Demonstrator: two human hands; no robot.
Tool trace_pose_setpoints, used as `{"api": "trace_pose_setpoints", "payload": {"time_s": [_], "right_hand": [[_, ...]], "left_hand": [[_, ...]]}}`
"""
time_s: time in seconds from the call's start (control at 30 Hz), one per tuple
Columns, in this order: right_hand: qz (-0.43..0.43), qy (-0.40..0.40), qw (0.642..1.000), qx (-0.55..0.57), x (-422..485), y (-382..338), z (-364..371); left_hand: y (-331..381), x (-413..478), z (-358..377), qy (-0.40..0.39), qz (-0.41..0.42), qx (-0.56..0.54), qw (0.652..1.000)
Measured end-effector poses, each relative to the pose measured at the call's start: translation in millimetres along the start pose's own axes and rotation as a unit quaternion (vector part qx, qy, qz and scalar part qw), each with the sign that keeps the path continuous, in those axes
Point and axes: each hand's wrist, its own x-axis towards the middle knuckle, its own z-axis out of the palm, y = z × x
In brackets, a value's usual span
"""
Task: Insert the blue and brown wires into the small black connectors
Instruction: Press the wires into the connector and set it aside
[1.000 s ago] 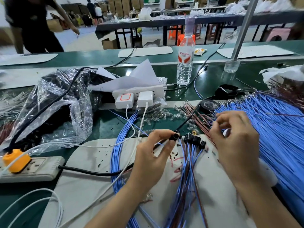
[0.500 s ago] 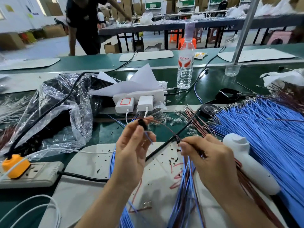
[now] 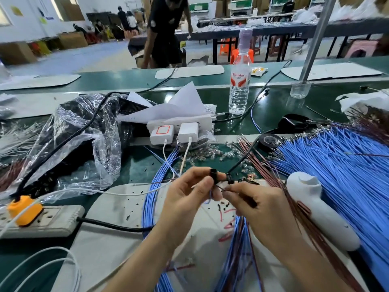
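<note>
- The hands have drawn together since half a second ago; the left hand (image 3: 189,199) and right hand (image 3: 265,211) nearly touch at the fingertips.
- The left thumb and forefinger pinch a small black connector (image 3: 213,175), a stubby cylinder. A blue wire (image 3: 209,198) loops beneath it.
- The right fingers pinch a thin wire (image 3: 220,187), probably brown, beside the connector.
- On the water bottle (image 3: 240,81) beyond the hands, the red lettering is blurred.

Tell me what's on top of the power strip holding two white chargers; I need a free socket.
Folded white paper lies on the power strip, covering its top. The chargers plug into its near face. Any sockets under the paper are hidden.
</note>
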Motion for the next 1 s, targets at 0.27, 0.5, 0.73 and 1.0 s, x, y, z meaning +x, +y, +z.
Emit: {"api": "trace_pose_setpoints", "payload": {"time_s": [0.27,0.5,0.73,1.0], "right_hand": [[0.049,0.056,0.986,-0.147,3,15,-13],[0.181,0.226,0.916,0.278,14,3,-26],[0.075,0.204,0.926,0.307,9,-16,-22],[0.017,0.133,0.951,0.278,4,-18,-13]], "left_hand": [[11,14,-16,0.194,0.069,-0.128,0.970],[-4,0,-2,0.001,0.111,0.190,0.976],[-13,-5,6,-0.056,0.090,0.284,0.953],[-12,-6,8,-0.057,0.074,0.280,0.955]]}}
